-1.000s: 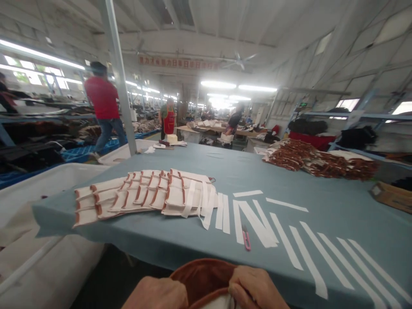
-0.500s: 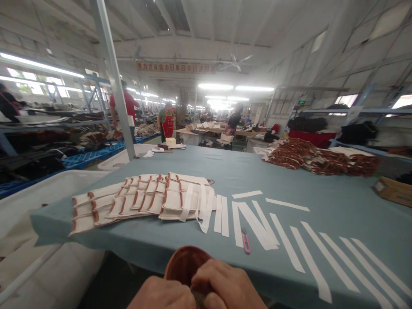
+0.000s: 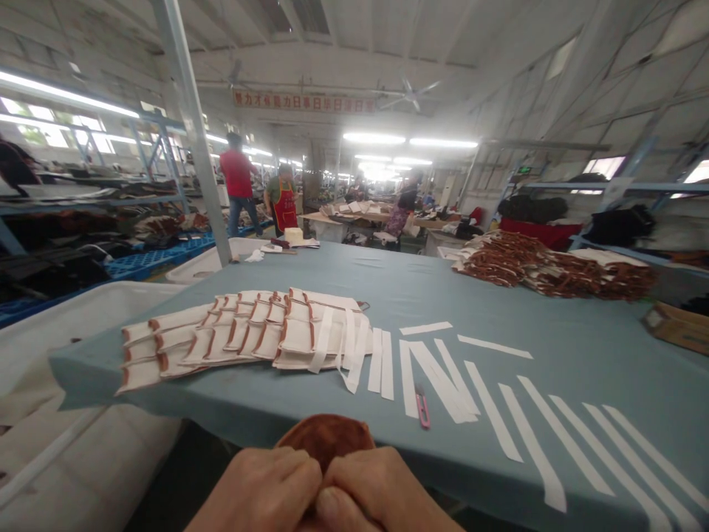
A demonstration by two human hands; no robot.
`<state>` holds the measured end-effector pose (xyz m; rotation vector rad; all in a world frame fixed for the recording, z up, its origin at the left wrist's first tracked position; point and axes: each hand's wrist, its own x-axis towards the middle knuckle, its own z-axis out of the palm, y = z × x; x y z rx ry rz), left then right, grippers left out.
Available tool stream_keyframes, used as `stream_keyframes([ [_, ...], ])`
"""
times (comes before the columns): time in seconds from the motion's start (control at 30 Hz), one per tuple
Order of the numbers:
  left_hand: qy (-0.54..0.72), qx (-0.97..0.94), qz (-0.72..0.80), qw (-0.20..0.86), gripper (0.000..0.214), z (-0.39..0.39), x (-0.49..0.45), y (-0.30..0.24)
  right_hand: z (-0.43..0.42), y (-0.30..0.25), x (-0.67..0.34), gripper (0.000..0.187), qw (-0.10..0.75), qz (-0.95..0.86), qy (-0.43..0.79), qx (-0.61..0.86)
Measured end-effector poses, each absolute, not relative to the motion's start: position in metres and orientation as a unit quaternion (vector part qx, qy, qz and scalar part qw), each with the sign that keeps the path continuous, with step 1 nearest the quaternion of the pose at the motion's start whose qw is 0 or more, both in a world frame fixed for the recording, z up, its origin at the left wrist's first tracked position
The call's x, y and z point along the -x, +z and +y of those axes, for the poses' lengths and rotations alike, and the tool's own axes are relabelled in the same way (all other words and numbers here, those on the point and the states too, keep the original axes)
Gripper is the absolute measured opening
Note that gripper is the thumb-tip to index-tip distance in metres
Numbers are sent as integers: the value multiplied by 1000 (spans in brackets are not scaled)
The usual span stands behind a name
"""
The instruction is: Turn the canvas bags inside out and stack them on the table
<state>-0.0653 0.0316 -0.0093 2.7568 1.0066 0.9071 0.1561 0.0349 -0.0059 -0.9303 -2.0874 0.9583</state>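
Note:
Low in the view, just off the table's front edge, my left hand [image 3: 263, 488] and my right hand [image 3: 374, 484] come together, fingers curled and knuckles up. Both grip a brown, suede-like piece [image 3: 329, 437] whose rounded edge shows beyond them; the rest is hidden under the hands. White strips [image 3: 490, 403] lie spread over the blue-green tablecloth [image 3: 388, 288]. Pink-handled thread snips [image 3: 422, 408] rest among those strips. To the left, overlapping cream fabric pieces with brown edging [image 3: 244, 329] lie in a row, with a few strips on their right end.
A big pile of cream and brown pieces [image 3: 546, 262] sits at the back right, near a cardboard box [image 3: 679, 329]. White bins [image 3: 111, 303] stand along the left side, by a metal post [image 3: 193, 125]. People, one in a red apron [image 3: 286, 205], are farther back.
My left hand has moved up and left, closer against the right. The brown piece looks wider and flatter between them. In the background, a person in red has stepped right, out from behind the post.

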Motion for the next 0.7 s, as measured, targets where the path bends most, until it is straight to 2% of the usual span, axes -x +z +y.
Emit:
stream_keyframes([
  [0.1,306,-880,354,79,61,39,69,-17,38,2,-151,40,248,-753,499,349],
  [0.17,300,-869,372,130,74,44,72,-16,39,6,-149,39,236,-738,542,326],
  [0.2,294,-859,381,173,77,47,75,-13,39,8,-150,38,243,-737,543,322],
  [0.27,271,-813,397,329,76,52,83,-6,36,13,-154,33,250,-747,526,321],
  [0.33,260,-785,387,408,77,57,92,3,32,19,-162,29,257,-758,497,336],
  [0.47,267,-745,386,474,85,56,100,7,32,22,-182,32,262,-750,472,382],
  [0.6,267,-702,374,544,80,47,96,2,39,-1,-193,43,241,-742,464,419],
  [0.7,260,-703,380,543,71,44,94,3,42,-20,-194,50,241,-738,463,427],
])
